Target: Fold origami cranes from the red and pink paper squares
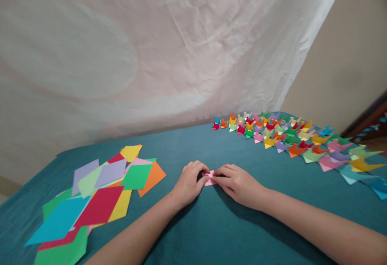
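A small folded piece of pink paper (209,181) is held between my two hands, a little above or on the teal cloth; I cannot tell which. My left hand (190,180) pinches its left side between thumb and fingers. From the right, my right hand (238,184) grips the other side with thumb and fingertips pressed together. Fingertips cover both side edges of the paper, so its exact fold is partly hidden.
Loose coloured paper sheets (101,204) lie overlapping on the left. Several rows of folded paper birds (281,136) stand along the right and back right. A teal cloth (187,144) covers the table, and a pale curtain (169,55) hangs behind it.
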Tool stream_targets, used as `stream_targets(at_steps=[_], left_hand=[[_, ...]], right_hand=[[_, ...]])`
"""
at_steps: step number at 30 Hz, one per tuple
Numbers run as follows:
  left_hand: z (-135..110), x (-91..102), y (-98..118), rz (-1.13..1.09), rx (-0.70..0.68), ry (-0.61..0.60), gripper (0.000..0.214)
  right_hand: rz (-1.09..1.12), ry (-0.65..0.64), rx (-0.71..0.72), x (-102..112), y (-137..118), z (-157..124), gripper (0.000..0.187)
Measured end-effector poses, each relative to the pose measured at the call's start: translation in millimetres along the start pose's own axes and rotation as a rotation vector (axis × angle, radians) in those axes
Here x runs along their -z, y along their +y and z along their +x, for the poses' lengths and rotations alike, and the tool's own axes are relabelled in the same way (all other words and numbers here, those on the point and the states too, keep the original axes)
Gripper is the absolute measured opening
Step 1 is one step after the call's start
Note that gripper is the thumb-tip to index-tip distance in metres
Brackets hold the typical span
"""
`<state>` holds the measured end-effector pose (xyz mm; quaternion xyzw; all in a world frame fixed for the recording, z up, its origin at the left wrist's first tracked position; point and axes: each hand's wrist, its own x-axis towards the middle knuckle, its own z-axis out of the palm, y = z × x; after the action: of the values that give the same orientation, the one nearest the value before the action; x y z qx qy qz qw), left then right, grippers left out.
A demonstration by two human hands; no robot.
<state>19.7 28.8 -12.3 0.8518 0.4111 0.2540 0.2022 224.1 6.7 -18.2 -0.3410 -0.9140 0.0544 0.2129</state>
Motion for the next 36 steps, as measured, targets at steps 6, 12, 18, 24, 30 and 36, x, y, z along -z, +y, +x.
stream_targets(at_steps=[6, 12, 18, 24, 30, 36], left_hand=[[-0.1, 0.2, 1.1, 0.008, -0.002, -0.010, 0.011], [-1.8, 1.6, 4.1, 0.083, -0.011, -0.013, 0.013], [-2.5, 4.9, 9.6, 0.251, -0.045, -0.058, 0.016], [-2.4, 6.3, 13.4, 0.359, -0.073, -0.093, 0.017], [-2.0, 7.4, 14.0, 0.393, -0.073, -0.104, 0.016], [-7.5, 7.2, 8.9, 0.313, -0.113, -0.082, 0.019]], right_hand=[[-0.185, -0.138, 0.106, 7.4, -3.4, -1.3, 0.028], [-0.212, -0.187, 0.111, 16.6, -8.5, 2.1, 0.031], [-0.230, -0.245, 0.096, 22.2, -12.5, 2.9, 0.035], [-0.227, -0.256, 0.090, 27.2, -16.1, 3.5, 0.037], [-0.230, -0.247, 0.089, 27.0, -17.0, 2.1, 0.037], [-0.189, -0.226, 0.097, 27.2, -16.0, 0.3, 0.040]])
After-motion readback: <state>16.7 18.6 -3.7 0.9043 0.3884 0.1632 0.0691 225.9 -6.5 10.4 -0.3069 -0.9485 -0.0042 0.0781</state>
